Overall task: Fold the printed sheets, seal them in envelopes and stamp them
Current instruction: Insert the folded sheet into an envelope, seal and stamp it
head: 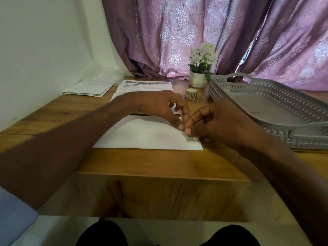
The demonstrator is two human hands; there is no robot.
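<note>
Envelope (147, 134) lies flat on the worktop (53, 114), its long near edge running along the worktop's front edge with a bare strip between. My left hand (159, 107) and right hand (220, 121) meet at its right end, fingertips of both pinching the stamp (191, 138) against the near right corner. Stamp roll (191, 94) stands behind the hands. Printed sheets (145, 87) lie further back; spare envelopes (88, 89) at back left by the wall. Grey tray (266, 103) crowds the right side, near my right hand. Flower pot (197, 79) at the back. Free worktop is mostly left of the envelope.
</note>
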